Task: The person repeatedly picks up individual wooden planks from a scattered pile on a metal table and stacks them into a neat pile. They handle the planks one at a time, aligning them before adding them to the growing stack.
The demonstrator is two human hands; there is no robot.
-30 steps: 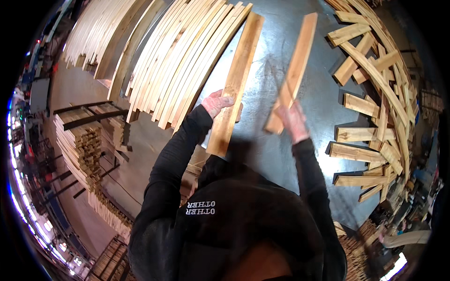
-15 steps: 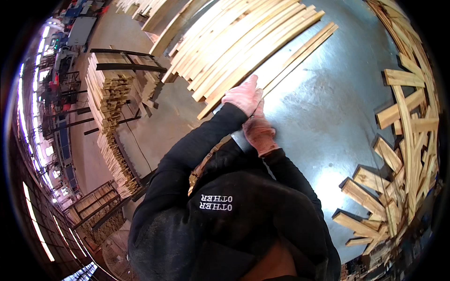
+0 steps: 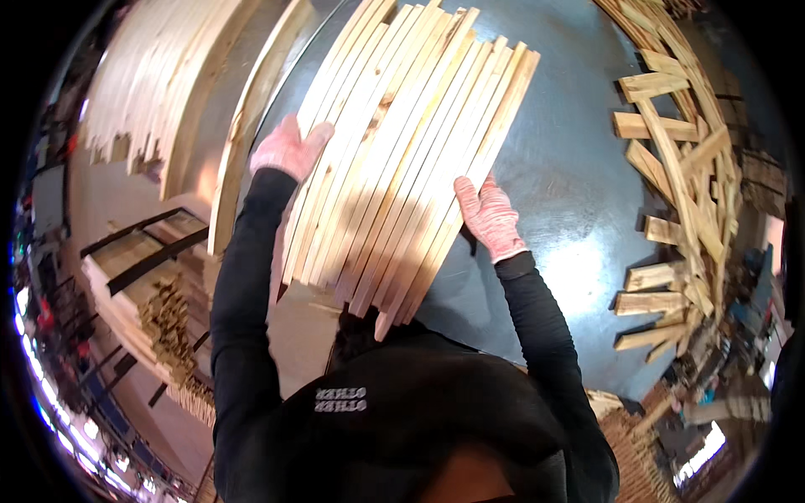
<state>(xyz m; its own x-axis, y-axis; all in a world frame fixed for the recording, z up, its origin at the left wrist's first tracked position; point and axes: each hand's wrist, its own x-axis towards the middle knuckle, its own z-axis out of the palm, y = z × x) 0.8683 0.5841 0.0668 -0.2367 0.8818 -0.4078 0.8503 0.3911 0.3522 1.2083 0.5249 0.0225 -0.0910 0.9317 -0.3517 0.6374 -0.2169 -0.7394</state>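
A row of long, pale wooden strips (image 3: 394, 159) lies side by side over the metal tabletop, with uneven ends pointing toward my body. My left hand (image 3: 289, 149), in a pinkish knitted glove, grips the row's left edge, thumb on top and the other fingers partly hidden. On the opposite edge, my right hand (image 3: 490, 216), gloved alike, presses against the outermost strip with its thumb over the top. The strips are held together between both hands.
Short wood offcuts (image 3: 658, 126) lie in a heap along the right rim of the metal table (image 3: 570, 168). A thick board (image 3: 243, 134) runs left of my left hand, with more strips (image 3: 159, 75) beyond. Stacked wood (image 3: 126, 277) stands on a rack lower left.
My hands have separated from beside each other at the row's near right end to opposite sides of it. The strips sit closer to my body, and the separate pair no longer stands apart.
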